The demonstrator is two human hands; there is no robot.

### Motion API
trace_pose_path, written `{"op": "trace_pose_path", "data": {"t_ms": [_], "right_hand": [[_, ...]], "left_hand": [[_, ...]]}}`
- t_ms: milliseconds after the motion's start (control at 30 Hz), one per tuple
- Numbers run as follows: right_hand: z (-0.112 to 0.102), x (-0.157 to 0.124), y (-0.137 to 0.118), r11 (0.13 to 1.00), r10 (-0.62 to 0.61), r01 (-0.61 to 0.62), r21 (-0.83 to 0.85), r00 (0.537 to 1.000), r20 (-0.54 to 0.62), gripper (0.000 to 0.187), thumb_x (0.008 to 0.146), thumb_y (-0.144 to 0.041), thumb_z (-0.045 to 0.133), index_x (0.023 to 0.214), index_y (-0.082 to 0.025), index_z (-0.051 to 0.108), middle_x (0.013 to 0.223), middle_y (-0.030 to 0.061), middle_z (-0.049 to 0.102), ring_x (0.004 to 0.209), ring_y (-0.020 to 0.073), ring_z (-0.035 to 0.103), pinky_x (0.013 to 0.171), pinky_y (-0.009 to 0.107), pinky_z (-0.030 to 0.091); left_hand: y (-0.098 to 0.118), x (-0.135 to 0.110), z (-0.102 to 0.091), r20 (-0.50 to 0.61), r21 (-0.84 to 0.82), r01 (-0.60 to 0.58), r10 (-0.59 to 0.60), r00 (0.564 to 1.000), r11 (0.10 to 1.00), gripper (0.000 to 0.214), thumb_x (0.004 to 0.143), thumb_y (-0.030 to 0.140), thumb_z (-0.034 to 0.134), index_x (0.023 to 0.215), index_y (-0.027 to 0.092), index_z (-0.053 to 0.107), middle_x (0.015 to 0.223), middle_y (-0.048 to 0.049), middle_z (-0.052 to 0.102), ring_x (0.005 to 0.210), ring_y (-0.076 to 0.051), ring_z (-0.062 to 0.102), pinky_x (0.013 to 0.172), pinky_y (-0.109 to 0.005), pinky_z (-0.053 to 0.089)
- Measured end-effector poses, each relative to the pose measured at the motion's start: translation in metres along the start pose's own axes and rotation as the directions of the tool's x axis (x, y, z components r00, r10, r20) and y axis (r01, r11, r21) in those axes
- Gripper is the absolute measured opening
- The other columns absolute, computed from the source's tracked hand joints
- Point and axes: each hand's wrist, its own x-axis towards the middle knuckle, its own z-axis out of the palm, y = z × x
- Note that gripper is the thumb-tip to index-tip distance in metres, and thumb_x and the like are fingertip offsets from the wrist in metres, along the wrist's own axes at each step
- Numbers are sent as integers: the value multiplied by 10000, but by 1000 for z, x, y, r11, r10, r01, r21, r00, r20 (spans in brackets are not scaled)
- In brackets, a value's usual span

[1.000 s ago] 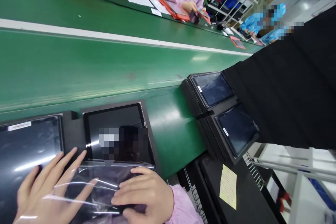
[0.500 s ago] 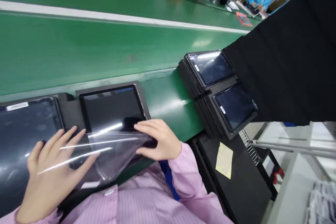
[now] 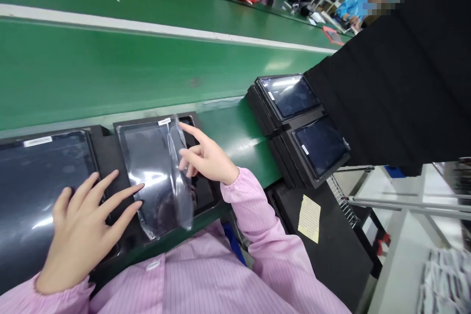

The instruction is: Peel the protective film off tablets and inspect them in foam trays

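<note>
A tablet [image 3: 204,190] lies face up in a black foam tray before me. Clear film [image 3: 150,157] with a small white label covers most of its screen, and the film's right part is creased and lifted in a fold. My right hand [image 3: 208,157] is at this fold, index finger stretched out and touching the film near its top, the other fingers loosely bent. My left hand [image 3: 88,225] is open, its fingers spread over the tray's divider and the film's left edge. Partly under that hand is another film-covered tablet [image 3: 37,181].
Stacked black foam trays [image 3: 274,144] with film-covered tablets stand to the right. Below them, a yellow sheet [image 3: 309,219] lies on a black surface. Black cloth [image 3: 405,73] hangs at the right. Across the green bench [image 3: 110,68], people handle tablets in orange covers.
The film has come down flat over most of the tablet's screen. My right hand has moved up and slightly left along its edge; my left hand stays spread, slightly further right.
</note>
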Motion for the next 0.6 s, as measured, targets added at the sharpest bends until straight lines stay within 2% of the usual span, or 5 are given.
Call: {"op": "trace_pose_path", "data": {"t_ms": [100,233,333,467,600], "right_hand": [[7,11,-7,965,17,-26,261,999,38,719,969,-118,513,1599,-313,226,725,-58,724,565,110,701,552,195,589],[9,29,-3,898,67,-35,439,996,-56,604,939,-66,521,1497,-270,414,734,-51,753,614,111,734,596,193,616],[6,35,5,860,118,-52,508,988,-97,459,950,-88,515,1384,-237,514,777,-25,777,660,106,747,630,188,618],[-1,27,13,888,172,-92,450,975,-139,335,943,-167,536,1271,-213,582,808,-5,775,664,110,744,653,214,612],[-12,5,20,983,162,-133,126,951,-264,380,921,-332,537,1266,-191,611,729,-16,712,552,110,657,589,247,555]], "left_hand": [[-1,0,0,8,-13,5,-4,1000,1000,475,1047,397,333,1172,218,754,1437,-192,577,1453,-442,398,1170,-701,229],[-3,-1,-1,7,-13,-17,17,1000,1000,468,1051,278,315,1205,192,749,1445,-192,580,1450,-436,407,1162,-705,249],[-5,-2,-1,15,-16,-26,26,1000,1000,456,1038,195,323,1246,220,728,1471,-166,566,1468,-405,393,1173,-691,254],[-8,-2,2,8,-32,-11,11,1000,999,455,1018,154,348,1249,260,725,1476,-144,564,1482,-385,382,1187,-680,246],[-6,-2,8,14,-73,-11,12,1000,997,465,1002,149,353,1264,296,707,1502,-114,542,1493,-379,364,1195,-691,217]]}}
